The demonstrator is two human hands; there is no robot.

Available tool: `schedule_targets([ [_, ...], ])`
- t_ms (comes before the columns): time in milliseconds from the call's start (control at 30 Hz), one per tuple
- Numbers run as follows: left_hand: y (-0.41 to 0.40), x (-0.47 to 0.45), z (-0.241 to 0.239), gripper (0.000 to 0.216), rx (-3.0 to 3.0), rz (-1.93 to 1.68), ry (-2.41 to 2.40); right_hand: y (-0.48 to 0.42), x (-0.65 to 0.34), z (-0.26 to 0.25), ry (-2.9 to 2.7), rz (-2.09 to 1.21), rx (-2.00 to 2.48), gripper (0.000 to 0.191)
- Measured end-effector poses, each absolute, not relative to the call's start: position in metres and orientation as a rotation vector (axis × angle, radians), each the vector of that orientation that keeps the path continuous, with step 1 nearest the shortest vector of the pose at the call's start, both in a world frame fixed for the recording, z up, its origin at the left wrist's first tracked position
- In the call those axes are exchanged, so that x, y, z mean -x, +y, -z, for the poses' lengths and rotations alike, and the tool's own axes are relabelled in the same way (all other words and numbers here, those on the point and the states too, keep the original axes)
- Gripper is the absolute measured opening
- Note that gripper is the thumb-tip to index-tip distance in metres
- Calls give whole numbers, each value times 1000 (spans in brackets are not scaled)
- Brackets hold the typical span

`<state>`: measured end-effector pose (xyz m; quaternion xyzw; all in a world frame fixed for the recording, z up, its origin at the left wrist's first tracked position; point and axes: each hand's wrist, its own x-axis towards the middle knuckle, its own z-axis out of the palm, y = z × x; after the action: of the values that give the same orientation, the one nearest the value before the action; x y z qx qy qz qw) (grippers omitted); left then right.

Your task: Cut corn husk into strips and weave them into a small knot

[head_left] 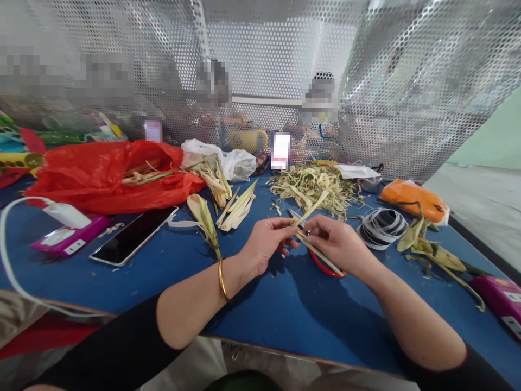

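Both hands meet over the middle of the blue table point(260, 309). Between the fingertips of my left hand point(271, 239) is a pale dried corn husk strip point(313, 209), its upper end pointing up and right. My right hand point(336, 241) pinches the same husk work close by, and a narrow length of it runs down right beneath that hand. Red-handled scissors point(325, 267) lie on the table under my right hand, partly hidden. Behind the hands spreads a heap of shredded husk point(317, 187). Left of my left hand lie a husk-wrapped piece point(203, 222) and loose husk leaves point(238, 209).
A red plastic bag point(93, 174) with husks, a phone point(134, 236) and a purple power strip point(73, 236) sit left. On the right are a roll of white-edged ribbon point(381, 228), an orange packet point(415, 201) and dried husks point(435, 252). A perforated metal screen point(277, 54) stands behind.
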<state>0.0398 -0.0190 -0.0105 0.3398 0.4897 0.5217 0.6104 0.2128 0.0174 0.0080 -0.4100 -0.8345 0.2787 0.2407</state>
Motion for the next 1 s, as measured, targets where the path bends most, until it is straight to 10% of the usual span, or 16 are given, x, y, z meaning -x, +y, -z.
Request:
schedule_targets([
  [333, -19, -38, 9, 25, -937, -1253, 1221, 9, -209, -22, -2091, -1303, 869, 21],
  [567, -21, -39, 8, 26, -972, -1226, 1196, 11, -203, -7, -1907, -860, 838, 18],
  [1000, -24, -40, 10, 16, -1097, -1188, 1161, 11, -199, -7, -1736, -1205, 1003, 28],
])
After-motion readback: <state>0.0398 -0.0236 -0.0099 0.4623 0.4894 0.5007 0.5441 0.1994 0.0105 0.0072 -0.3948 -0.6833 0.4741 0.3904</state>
